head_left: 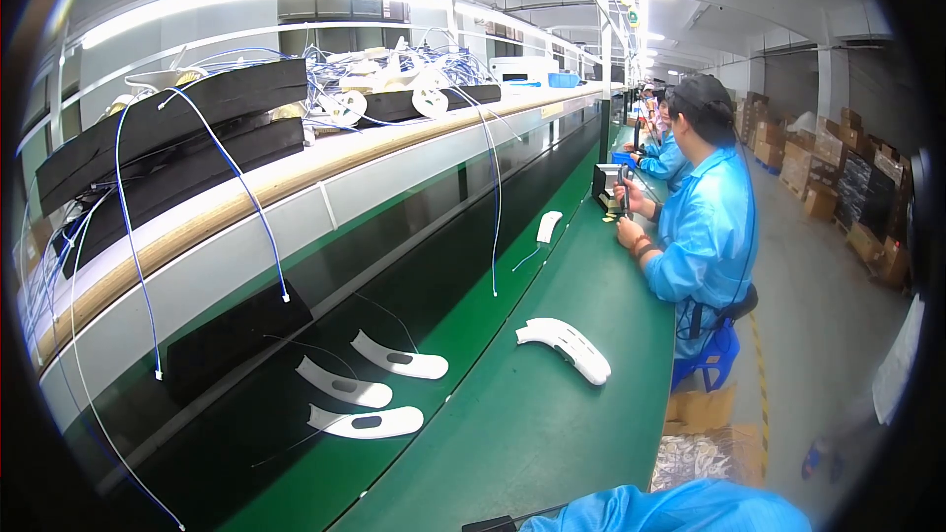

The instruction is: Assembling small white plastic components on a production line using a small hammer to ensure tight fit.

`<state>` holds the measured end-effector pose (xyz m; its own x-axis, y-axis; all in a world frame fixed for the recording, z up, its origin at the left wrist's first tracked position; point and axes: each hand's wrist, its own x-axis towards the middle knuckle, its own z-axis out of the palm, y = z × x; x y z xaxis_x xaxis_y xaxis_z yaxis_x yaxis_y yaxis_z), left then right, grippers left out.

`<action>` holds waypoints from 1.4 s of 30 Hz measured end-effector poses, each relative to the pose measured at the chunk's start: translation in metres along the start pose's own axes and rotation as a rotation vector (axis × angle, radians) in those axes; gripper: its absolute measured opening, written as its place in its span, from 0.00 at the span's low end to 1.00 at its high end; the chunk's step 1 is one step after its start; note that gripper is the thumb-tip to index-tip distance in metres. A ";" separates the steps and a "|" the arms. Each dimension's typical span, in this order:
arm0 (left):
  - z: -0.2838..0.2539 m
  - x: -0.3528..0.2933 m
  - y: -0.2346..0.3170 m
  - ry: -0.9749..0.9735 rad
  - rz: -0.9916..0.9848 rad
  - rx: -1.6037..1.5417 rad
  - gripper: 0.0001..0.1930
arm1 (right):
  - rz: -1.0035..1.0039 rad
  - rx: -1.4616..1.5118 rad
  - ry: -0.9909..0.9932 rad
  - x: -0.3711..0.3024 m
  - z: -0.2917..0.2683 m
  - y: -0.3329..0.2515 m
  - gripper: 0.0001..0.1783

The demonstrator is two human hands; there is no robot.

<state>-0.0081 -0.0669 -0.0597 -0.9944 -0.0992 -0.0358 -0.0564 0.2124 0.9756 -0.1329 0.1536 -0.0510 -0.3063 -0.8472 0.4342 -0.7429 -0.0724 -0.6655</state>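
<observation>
Neither of my hands shows; only a blue sleeve (670,509) of mine reaches in along the lower edge. Just left of the sleeve, a dark object (490,524) with a thin dark line is cut off by the frame. Ahead on the green bench lies a curved white plastic housing (565,347) with small slots. To its left, three curved white shell pieces (367,422) with dark oval patches lie on the green belt, thin wires trailing from them. Farther up is another white curved piece (549,228) with a wire.
A shelf (325,163) along the left carries black trays (177,128) and tangled blue and white cables (236,172), some hanging over the belt. At the right, a co-worker in blue (705,227) handles a dark tool. Cartons (818,202) stand beyond the aisle.
</observation>
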 end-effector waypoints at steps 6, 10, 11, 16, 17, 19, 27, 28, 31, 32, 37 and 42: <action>0.002 0.002 0.000 -0.003 -0.009 -0.024 0.16 | -0.008 0.043 0.037 -0.001 0.000 0.002 0.15; -0.001 0.000 -0.004 -0.010 0.010 -0.023 0.16 | -0.015 0.031 0.052 0.000 0.002 0.001 0.17; -0.001 0.000 -0.006 -0.015 0.022 -0.026 0.15 | -0.001 0.040 0.053 -0.001 0.004 0.002 0.19; -0.001 0.001 -0.006 -0.017 0.044 -0.033 0.16 | -0.017 0.079 0.074 0.000 0.004 0.002 0.22; -0.001 0.000 -0.007 -0.015 0.049 -0.038 0.16 | -0.032 0.070 0.078 0.001 0.002 0.001 0.22; 0.000 0.000 -0.004 -0.021 0.053 -0.048 0.16 | -0.047 0.062 0.081 0.001 0.001 0.000 0.23; 0.002 0.001 0.003 -0.025 0.026 -0.068 0.18 | -0.031 0.059 0.044 0.001 -0.001 -0.004 0.17; 0.002 0.001 0.004 -0.029 0.024 -0.069 0.18 | -0.032 0.059 0.044 0.001 -0.001 -0.003 0.17; 0.002 0.001 0.007 -0.036 0.022 -0.069 0.18 | -0.058 0.046 0.061 0.001 0.001 -0.001 0.15; 0.002 0.001 0.008 -0.039 0.022 -0.069 0.18 | -0.034 0.034 0.032 0.001 0.000 -0.001 0.15; 0.002 0.001 0.008 -0.044 0.027 -0.073 0.19 | -0.009 0.013 0.008 0.000 -0.001 -0.002 0.14; 0.001 0.000 0.005 -0.055 0.015 -0.083 0.20 | -0.002 -0.005 -0.008 0.001 -0.003 -0.004 0.15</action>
<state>-0.0086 -0.0647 -0.0553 -0.9986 -0.0426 -0.0304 -0.0357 0.1321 0.9906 -0.1320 0.1546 -0.0467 -0.2998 -0.8512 0.4309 -0.7468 -0.0717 -0.6612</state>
